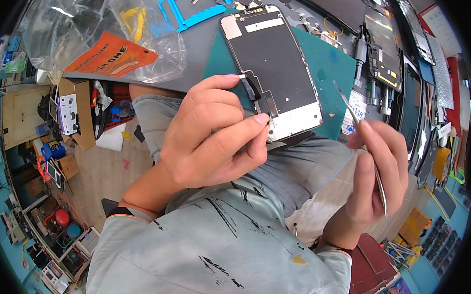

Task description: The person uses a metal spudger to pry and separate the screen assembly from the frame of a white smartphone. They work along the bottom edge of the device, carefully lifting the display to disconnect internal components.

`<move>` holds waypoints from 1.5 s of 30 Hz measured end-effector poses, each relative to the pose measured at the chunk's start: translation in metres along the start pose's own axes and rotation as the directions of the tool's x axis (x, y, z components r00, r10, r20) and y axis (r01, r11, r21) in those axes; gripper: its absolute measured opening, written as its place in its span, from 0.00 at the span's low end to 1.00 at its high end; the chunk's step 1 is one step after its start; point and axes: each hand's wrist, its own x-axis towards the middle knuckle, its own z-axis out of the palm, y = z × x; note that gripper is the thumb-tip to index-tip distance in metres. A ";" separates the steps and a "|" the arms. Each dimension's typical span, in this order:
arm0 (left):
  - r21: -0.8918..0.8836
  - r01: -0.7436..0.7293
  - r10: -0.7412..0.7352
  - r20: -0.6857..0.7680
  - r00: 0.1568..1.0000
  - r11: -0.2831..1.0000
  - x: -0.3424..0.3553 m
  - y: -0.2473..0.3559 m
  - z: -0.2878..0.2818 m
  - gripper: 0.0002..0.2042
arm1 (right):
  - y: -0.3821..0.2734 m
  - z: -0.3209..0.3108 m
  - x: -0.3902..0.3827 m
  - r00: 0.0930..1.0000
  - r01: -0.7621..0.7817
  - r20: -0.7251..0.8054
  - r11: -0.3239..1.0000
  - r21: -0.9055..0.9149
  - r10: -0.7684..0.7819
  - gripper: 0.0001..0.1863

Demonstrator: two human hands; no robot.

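A phone screen assembly (282, 64), with its dark back facing up, is tilted over the green mat (332, 72). My left hand (215, 127) is closed on its near left edge, with one fingertip by the upper end of a black flex cable (252, 89) and others at the cable's lower end. The cable stands partly away from the panel. To the right, my right hand (378, 170) grips slim metal tweezers (357, 119) between thumb and fingers. Their pointed tip angles up and left, apart from the screen.
A clear plastic bag (55, 31) with an orange label (112, 55) lies at the table's left, near a blue plastic frame (195, 9). Small parts are scattered at the back. Screwdriver-like tools (362, 50) and phone parts (383, 64) line the right. My knees are under the table edge.
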 end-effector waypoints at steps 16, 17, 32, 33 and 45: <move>-0.036 0.006 -0.008 -0.066 0.998 0.999 0.000 -0.002 0.004 0.14 | 0.020 0.014 -0.003 0.998 0.067 0.012 0.989 -0.129 -0.065 0.19; -0.039 -0.003 0.000 -0.076 0.997 0.999 -0.001 -0.002 0.004 0.14 | 0.019 0.014 -0.004 0.999 0.050 0.010 0.991 -0.126 -0.049 0.19; -0.035 0.002 -0.005 -0.075 0.997 0.999 -0.002 -0.004 0.006 0.13 | -0.014 0.022 -0.011 0.975 0.144 0.152 0.984 0.108 -0.160 0.30; -0.032 -0.002 0.000 -0.074 0.997 0.999 -0.002 -0.005 0.006 0.13 | -0.011 0.024 -0.011 0.971 0.172 0.146 0.979 0.111 -0.188 0.30; -0.037 0.012 -0.014 -0.073 0.997 0.999 -0.004 -0.004 0.006 0.14 | -0.005 0.030 -0.008 0.961 0.206 0.165 0.974 0.099 -0.220 0.30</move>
